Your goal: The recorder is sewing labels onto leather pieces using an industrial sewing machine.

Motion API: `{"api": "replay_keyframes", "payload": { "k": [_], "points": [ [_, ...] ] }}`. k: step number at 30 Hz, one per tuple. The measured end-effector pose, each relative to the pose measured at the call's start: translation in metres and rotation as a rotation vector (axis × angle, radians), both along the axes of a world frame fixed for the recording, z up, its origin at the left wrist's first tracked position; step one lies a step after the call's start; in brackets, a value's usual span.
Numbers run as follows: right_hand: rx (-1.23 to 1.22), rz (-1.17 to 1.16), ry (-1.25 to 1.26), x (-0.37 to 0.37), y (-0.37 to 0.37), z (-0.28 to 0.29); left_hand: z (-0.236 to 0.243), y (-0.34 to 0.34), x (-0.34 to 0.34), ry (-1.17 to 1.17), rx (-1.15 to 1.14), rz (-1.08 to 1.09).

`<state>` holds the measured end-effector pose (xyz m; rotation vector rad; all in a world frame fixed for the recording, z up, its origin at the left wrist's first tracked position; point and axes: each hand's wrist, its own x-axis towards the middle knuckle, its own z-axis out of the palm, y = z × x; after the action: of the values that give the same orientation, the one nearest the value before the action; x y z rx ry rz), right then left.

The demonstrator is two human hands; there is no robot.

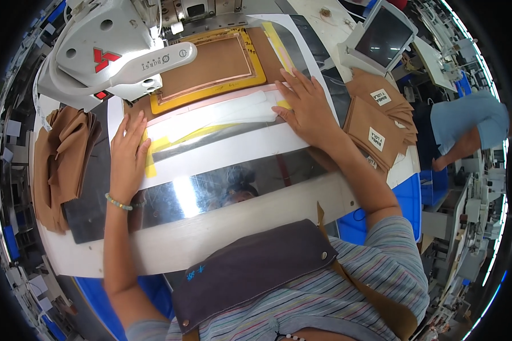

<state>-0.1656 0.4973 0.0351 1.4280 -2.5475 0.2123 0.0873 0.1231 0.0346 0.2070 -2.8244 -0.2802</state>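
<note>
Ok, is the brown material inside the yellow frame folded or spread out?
Spread out: the brown material lies flat and smooth within the yellow frame; the white machine hides its far left part.

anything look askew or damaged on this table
Nothing looks spilled or clearly damaged. The brown pieces left of the left hand are bent and rumpled, and the labelled brown stack right of the right hand has uneven, fanned edges; both look untidy, perhaps just from stacking.

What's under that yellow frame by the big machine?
Brown material shows through the opening of the yellow frame, and more brown peeks out on its right. Whatever lies directly beneath the yellow border is covered.
</note>
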Motion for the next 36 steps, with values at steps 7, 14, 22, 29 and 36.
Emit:
{"api": "replay_keyframes", "payload": {
  "k": [7,14,22,29,36],
  "points": [
    [-0.068,-0.002,-0.015,-0.004,0.000,0.000,0.004,0.003,-0.001,-0.052,0.025,-0.027],
    [0.011,-0.050,0.027,0.004,0.001,0.004,0.009,0.006,-0.001,-0.029,-0.084,-0.041],
    [-0.039,0.088,-0.117,0.004,-0.003,0.013,0.000,-0.005,0.010,0.164,-0.161,0.122],
    [0.003,0.066,-0.072,0.003,-0.003,0.009,-0.003,0.001,0.010,0.027,-0.104,0.100],
    [0.003,0.054,-0.082,0.006,-0.003,0.012,-0.002,0.001,0.010,-0.065,-0.105,0.170]
  ]
}}
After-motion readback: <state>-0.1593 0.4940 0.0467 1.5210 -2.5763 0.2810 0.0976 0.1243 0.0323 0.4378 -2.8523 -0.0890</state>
